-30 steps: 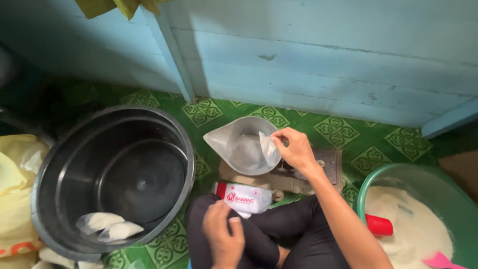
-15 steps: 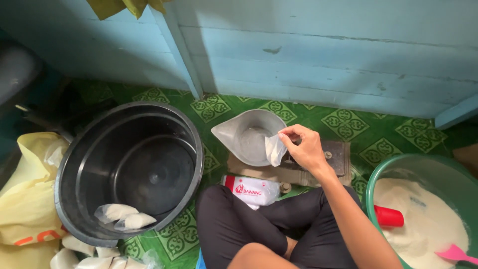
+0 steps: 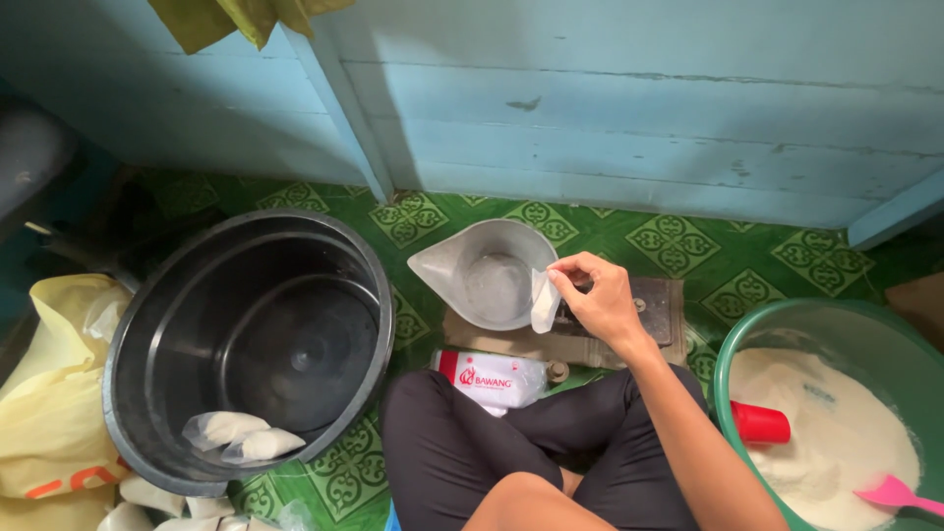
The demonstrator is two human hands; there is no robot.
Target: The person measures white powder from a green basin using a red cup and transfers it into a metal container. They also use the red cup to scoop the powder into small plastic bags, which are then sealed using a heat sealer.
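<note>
A small clear plastic bag (image 3: 542, 301), empty as far as can be seen, hangs from the fingertips of the right hand (image 3: 600, 300), pinched at its top edge, just at the right rim of a grey metal scoop pan (image 3: 487, 273) with a pouring lip that points left. The pan sits on a flat brown scale base (image 3: 657, 307) lying on the green patterned floor (image 3: 678, 241), close to the pale blue plank wall (image 3: 639, 108) on the far side. The left hand is out of view. Nearer than the pan, against the person's dark-clad knee (image 3: 462, 433), lies a white and red packet (image 3: 489, 377). To the left stands a large black plastic tub (image 3: 147, 324) holding two small filled white bags (image 3: 236, 435) on its near side; more such bags lie on the floor below it, beside a yellow plastic bag (image 3: 49, 393). On the right a green basin (image 3: 733, 354) holds white powder (image 3: 846, 433), with a red cup (image 3: 759, 423) lying in it and a pink scoop (image 3: 900, 492) at its near right.
</note>
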